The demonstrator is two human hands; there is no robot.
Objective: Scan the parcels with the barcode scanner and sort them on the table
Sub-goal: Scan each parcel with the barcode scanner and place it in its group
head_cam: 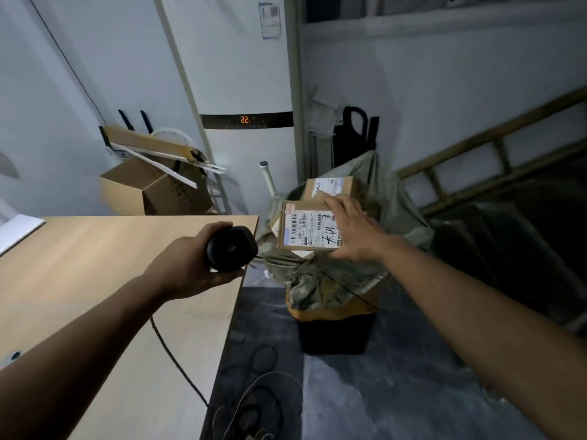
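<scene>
Your parcel carries a white shipping label — you can read "530-D5 A32" beside barcodes, plus handwritten black marks too loose to make out. The tall white appliance shows an orange "22" on its dark display strip.

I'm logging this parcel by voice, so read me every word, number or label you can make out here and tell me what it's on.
"22": orange digits on the dark display band of the tall white appliance.
"590 05 A32", roughly: shipping label on the parcel held by the right hand.
Handwritten black marks and small print on that label: unreadable.
Sticker high on the appliance, and label on the parcel behind: too blurred.
</scene>
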